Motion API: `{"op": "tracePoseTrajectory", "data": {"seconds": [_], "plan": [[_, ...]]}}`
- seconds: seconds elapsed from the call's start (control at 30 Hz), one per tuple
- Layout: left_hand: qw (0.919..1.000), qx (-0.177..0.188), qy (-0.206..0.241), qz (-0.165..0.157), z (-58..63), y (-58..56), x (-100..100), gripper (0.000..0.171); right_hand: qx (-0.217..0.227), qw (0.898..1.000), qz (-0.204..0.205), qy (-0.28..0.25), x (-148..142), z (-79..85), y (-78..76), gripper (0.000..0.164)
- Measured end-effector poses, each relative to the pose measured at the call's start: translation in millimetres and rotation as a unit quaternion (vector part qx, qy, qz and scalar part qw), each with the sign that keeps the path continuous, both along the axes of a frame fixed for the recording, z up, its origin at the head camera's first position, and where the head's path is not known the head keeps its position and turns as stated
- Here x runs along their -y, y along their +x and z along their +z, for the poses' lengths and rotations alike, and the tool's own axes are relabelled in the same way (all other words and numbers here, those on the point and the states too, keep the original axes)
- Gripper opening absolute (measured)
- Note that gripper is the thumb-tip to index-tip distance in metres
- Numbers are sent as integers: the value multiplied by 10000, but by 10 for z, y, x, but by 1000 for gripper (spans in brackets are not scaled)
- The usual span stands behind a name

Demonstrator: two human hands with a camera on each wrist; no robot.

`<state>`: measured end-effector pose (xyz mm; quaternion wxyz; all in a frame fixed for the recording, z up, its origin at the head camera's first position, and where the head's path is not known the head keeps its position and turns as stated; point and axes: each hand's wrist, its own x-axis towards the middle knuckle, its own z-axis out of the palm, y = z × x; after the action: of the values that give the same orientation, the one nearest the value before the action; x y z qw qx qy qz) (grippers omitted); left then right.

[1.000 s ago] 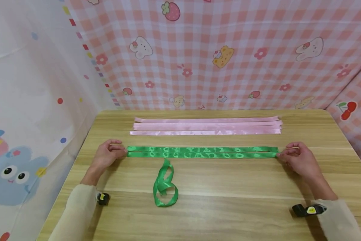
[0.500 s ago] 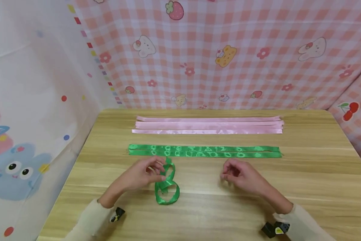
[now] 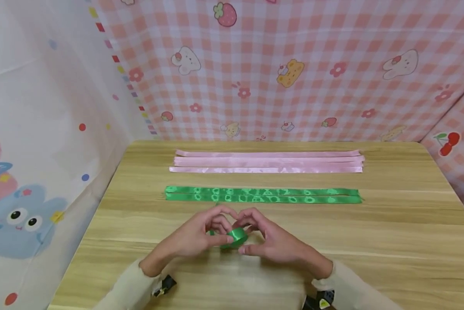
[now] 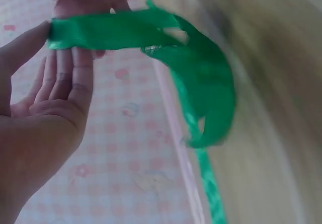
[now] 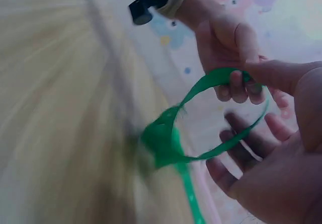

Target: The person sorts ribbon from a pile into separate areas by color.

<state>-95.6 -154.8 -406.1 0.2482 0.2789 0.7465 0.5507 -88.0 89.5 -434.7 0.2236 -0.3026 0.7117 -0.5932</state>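
Over the near middle of the table, my left hand (image 3: 199, 234) pinches a loose, curled green satin ribbon (image 3: 238, 236) between thumb and fingers. In the left wrist view, the ribbon (image 4: 110, 31) runs from the thumb tip to a drooping curl. My right hand (image 3: 276, 241) is close on the other side, fingers spread and thumb apart from them. The right wrist view has the ribbon (image 5: 204, 83) hanging in a wide loop that passes across the right fingers (image 5: 241, 151).
Two flat green ribbons (image 3: 317, 199) lie side by side across the table (image 3: 391, 224). Behind them, several pink ribbons (image 3: 255, 161) lie in parallel. A pink checked cloth (image 3: 313, 99) hangs at the table's back edge, and a white printed cloth (image 3: 61, 163) on the left.
Both hands have left the ends of the flat green ribbons and come together at the middle. The left has picked up the curled green ribbon from the table.
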Motion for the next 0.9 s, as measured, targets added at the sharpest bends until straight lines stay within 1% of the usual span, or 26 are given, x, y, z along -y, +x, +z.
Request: {"op": "tracePoseTrajectory", "data": {"seconds": [0.07, 0.13, 0.17, 0.23, 0.27, 0.3, 0.37, 0.43, 0.53, 0.6, 0.67, 0.77, 0.9], "plan": [[9997, -4, 224, 21, 81, -10, -30, 40, 152, 9988, 185, -436, -16, 57, -14, 53], [9994, -34, 345, 49, 150, -26, -40, 39, 331, 9952, 302, -866, -63, 124, -35, 47], [9994, -47, 337, 90, 176, -33, -35, 39, 431, 9929, 329, -1058, -98, 163, -45, 44], [9993, -49, 333, 157, 222, -42, -11, 39, 382, 9891, 347, -1377, -190, 232, -69, 35], [9993, -62, 336, 180, 240, -45, 8, 39, 391, 9883, 295, -1447, -247, 273, -76, 31], [9992, -54, 342, 202, 257, -48, 32, 39, 292, 9871, 290, -1547, -308, 307, -86, 28], [9991, -65, 343, 220, 286, -51, 91, 40, 188, 9882, 146, -1515, -444, 387, -92, 23], [9991, -60, 368, 211, 307, -58, 164, 40, 75, 9908, -83, -1346, -588, 460, -93, 20], [9989, -12, 406, 235, 324, -77, 298, 39, -11, 9931, -482, -1065, -809, 547, -90, 22], [9985, 72, 445, 310, 324, -96, 396, 38, -115, 9926, -646, -1019, -956, 578, -95, 24], [9980, 148, 480, 393, 313, -122, 493, 38, -156, 9913, -714, -1093, -1104, 596, -103, 26], [9971, 234, 495, 529, 283, -166, 629, 36, -254, 9888, -690, -1296, -1320, 589, -122, 31], [9965, 250, 424, 681, 224, -232, 804, 32, -346, 9869, -690, -1420, -1594, 517, -143, 35]]}}
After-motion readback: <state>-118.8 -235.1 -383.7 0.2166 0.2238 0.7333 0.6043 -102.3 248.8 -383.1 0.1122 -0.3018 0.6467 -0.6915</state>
